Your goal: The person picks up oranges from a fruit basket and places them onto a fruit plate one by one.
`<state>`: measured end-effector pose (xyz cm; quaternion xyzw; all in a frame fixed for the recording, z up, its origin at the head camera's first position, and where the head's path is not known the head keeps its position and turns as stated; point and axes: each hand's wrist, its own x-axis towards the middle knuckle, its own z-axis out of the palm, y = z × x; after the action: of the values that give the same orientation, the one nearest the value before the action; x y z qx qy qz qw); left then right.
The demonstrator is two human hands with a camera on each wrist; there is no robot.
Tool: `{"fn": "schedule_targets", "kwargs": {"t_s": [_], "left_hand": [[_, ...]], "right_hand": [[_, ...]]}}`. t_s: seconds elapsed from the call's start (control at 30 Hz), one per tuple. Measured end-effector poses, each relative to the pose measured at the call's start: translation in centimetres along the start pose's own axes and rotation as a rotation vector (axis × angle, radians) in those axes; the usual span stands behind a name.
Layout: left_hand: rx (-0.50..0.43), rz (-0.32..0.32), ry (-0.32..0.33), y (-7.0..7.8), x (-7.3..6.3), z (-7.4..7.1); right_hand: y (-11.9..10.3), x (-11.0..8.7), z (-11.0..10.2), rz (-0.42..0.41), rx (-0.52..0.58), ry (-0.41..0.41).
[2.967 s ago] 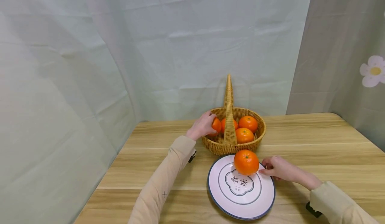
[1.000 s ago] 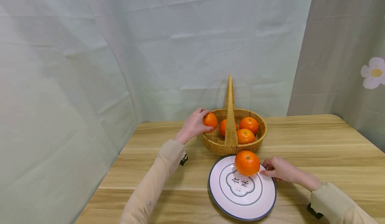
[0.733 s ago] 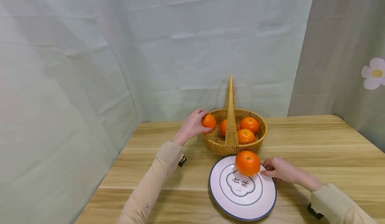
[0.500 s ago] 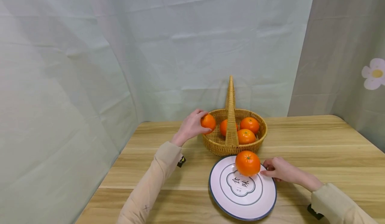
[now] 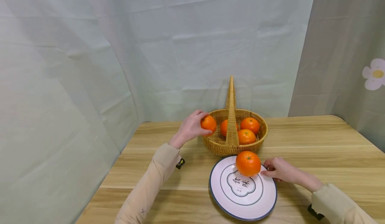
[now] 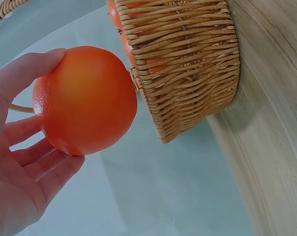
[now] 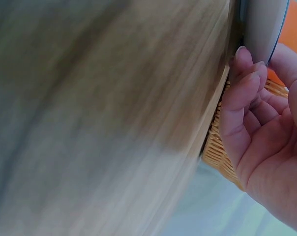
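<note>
My left hand [image 5: 192, 127] holds an orange [image 6: 87, 101] at the left rim of the wicker basket [image 5: 216, 149], thumb on one side and fingers on the other. In the left wrist view this orange hangs beside the woven wall, above the rim. Three more oranges [image 5: 246, 136] lie inside the basket, one partly hidden behind the handle. Below the basket, another orange [image 5: 248, 163] sits on the far part of a white plate [image 5: 240, 210] with a blue rim. My right hand [image 5: 284, 170] pinches the plate's right edge, thumb on top and curled fingers [image 7: 242, 93] beneath.
The basket's tall arched handle [image 5: 231, 100] rises across its middle, to the right of the held orange. Plate and basket stand close together on the wooden table [image 5: 315, 140]. Pale curtains [image 5: 210, 43] hang behind the table and on the left.
Over three seconds my left hand has lifted an orange from the basket's left end and moved it left to the rim, barely shifting lately. My right hand stays on the plate.
</note>
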<state>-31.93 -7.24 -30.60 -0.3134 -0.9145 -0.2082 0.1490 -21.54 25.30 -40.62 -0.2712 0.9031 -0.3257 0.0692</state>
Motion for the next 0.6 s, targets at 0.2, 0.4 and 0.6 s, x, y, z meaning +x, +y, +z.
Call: {"fn": "schedule_targets", "kwargs": {"t_s": [0.2, 0.4, 0.6], "left_hand": [[0.002, 0.026, -0.003, 0.4, -0.4, -0.3], [0.005, 0.039, -0.014, 0.8, -0.8, -0.6], [-0.018, 0.055, -0.011, 1.0, -1.1, -0.7]], "right_hand": [[0.0, 0.0, -0.1, 0.005, 0.009, -0.007], [0.0, 0.0, -0.1, 0.006, 0.011, -0.009], [0.0, 0.0, 0.0, 0.004, 0.009, -0.006]]}}
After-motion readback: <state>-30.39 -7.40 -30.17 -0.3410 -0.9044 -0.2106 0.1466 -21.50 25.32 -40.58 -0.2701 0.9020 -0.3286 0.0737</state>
